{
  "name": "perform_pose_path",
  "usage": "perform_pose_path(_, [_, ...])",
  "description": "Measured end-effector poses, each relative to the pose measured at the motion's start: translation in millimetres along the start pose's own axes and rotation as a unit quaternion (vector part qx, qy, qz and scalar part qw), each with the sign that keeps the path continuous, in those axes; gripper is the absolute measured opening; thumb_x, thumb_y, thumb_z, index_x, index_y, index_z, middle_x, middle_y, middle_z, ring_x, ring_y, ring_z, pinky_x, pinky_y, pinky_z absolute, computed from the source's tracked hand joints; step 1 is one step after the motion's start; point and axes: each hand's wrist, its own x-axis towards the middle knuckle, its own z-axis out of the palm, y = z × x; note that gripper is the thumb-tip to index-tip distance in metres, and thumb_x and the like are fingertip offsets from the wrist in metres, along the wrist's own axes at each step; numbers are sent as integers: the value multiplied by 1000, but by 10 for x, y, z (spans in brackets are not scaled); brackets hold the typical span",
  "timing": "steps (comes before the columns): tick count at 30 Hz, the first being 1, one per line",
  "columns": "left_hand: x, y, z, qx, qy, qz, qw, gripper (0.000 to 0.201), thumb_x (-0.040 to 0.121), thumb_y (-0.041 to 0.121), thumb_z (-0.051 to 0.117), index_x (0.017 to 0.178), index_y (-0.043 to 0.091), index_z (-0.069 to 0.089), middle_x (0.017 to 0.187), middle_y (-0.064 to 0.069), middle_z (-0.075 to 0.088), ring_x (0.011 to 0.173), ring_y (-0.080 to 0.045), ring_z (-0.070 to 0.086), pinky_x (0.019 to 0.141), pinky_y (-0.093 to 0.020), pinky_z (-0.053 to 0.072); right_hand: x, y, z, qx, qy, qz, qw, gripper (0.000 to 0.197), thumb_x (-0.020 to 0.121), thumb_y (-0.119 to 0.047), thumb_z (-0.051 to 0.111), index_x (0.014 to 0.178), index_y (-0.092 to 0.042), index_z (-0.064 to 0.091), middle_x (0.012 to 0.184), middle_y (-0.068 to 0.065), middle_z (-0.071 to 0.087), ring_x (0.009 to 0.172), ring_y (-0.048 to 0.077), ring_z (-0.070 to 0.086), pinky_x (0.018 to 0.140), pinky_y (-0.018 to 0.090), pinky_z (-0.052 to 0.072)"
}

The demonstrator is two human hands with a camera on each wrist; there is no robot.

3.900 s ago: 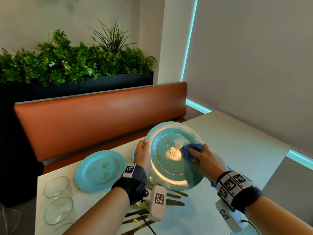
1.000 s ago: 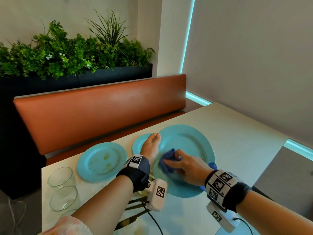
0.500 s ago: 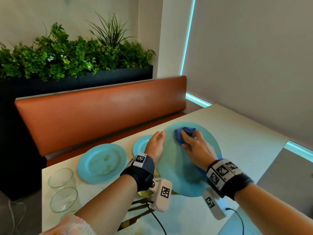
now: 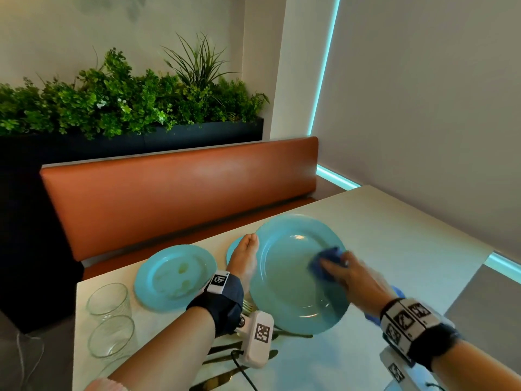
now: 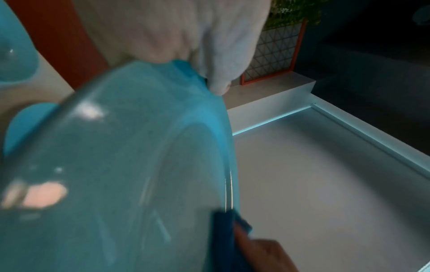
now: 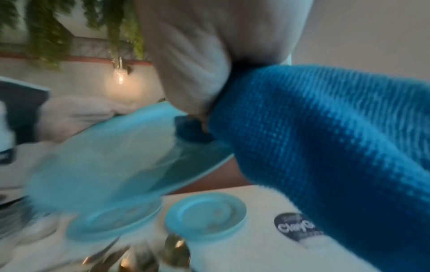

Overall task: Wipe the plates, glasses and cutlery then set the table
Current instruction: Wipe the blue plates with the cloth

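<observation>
The large turquoise plate (image 4: pixel 293 280) looks smooth and glossy. The blue cloth (image 6: pixel 325 147) is a ribbed, fuzzy weave. The glasses (image 4: pixel 108 299) are clear, the cutlery (image 6: pixel 173 250) shiny gold metal.

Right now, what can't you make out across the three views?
- Cutlery: head view, mostly hidden by the left forearm and large plate; pieces can't be counted.
- Small plate: head view, mostly behind the left hand.
- Right hand and blue cloth: motion-blurred, grip unclear.
- Third plate's marks: too small to identify.
</observation>
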Motion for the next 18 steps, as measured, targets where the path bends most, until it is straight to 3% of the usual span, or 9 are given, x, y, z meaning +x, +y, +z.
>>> perform_pose_path(3, [-99,20,137,-14,-40,-7,999,29,100,39,34,94,23,56,111,-8,61,104,-25,58,103,-48,44,264,-45,-82,44,63,94,993,55,95,-19,43,146,-22,25,140,22,29,109,41,53,82,40,49])
perform_pose_path(5, [-161,52,221,-10,-61,-2,998,26,101,36,33,95,24,55,106,-2,62,99,-18,58,100,-41,45,380,-224,-61,75,62,91,991,60,94,-17,41,148,-20,16,144,23,20,106,43,54,80,40,48])
perform_pose_path(7, [-189,72,258,1,-63,3,998,24,101,35,32,102,24,53,106,2,62,99,-12,58,98,-32,44,384,-472,-6,106,48,55,992,64,94,-16,40,149,-24,9,146,19,15,107,42,53,83,41,50])
perform_pose_path(10, [-177,52,205,-16,-56,-17,998,36,97,46,32,98,23,61,115,-7,64,110,-23,60,104,-42,44,214,-838,116,128,11,-17,992,61,95,-18,39,149,-25,12,148,15,17,118,37,47,94,39,44])
perform_pose_path(12, [-153,12,157,-26,-52,-51,997,57,91,59,31,114,18,63,122,-13,63,114,-27,60,103,-41,45,75,-963,222,123,12,-76,989,58,93,-17,41,148,-24,21,142,16,28,116,36,47,90,39,45])
perform_pose_path(15, [-163,-32,110,-1,-26,-57,998,54,99,44,32,142,12,39,148,-7,40,136,-21,39,115,-31,26,-56,-918,327,117,-6,-132,984,54,88,-16,44,140,-26,36,129,18,44,104,38,55,79,42,50])
perform_pose_path(18, [-171,-40,101,11,-10,-40,999,51,102,35,31,145,9,32,153,-4,32,142,-18,29,113,-26,20,-183,-714,321,73,-66,-202,975,44,89,-28,39,132,-35,41,122,15,48,102,34,55,83,41,50])
